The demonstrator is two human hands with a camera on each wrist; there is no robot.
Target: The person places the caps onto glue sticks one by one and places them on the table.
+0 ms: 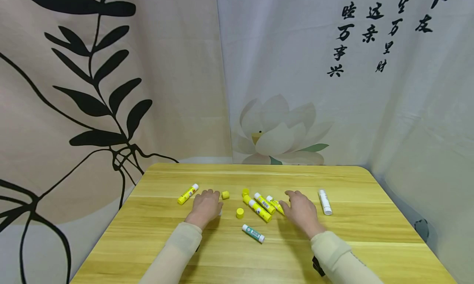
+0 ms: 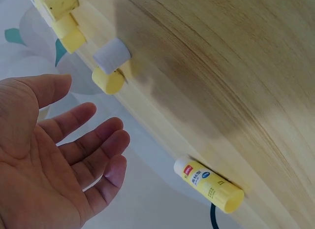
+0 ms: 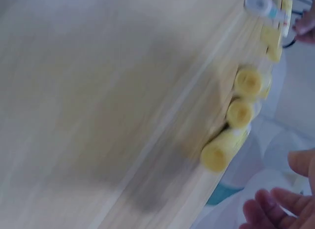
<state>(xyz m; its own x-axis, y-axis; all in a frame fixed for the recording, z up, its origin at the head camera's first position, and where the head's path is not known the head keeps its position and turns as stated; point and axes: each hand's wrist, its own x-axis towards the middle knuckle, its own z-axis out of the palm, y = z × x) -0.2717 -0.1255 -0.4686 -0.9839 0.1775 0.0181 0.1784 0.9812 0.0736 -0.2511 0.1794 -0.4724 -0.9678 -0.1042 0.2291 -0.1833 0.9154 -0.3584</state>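
Observation:
My left hand (image 1: 205, 208) is held over the left part of the table, fingers loosely bent and holding nothing in the left wrist view. Beside it lies a yellow glue stick (image 1: 188, 194) with a white cap. A white cap (image 2: 112, 55) stands near a yellow cap (image 2: 108, 81); the hand mostly hides the white one in the head view. On the right, my right hand (image 1: 301, 212) hovers by a row of yellow glue sticks (image 1: 260, 210), its thumb near the rightmost stick (image 1: 275, 204). No object shows in its grasp.
A teal glue stick (image 1: 253, 233) lies at the front middle, and a white glue stick (image 1: 324, 201) lies right of my right hand. Between the hands are loose yellow caps (image 1: 240, 213). The wooden table (image 1: 259, 263) ends at a printed curtain (image 1: 185, 90).

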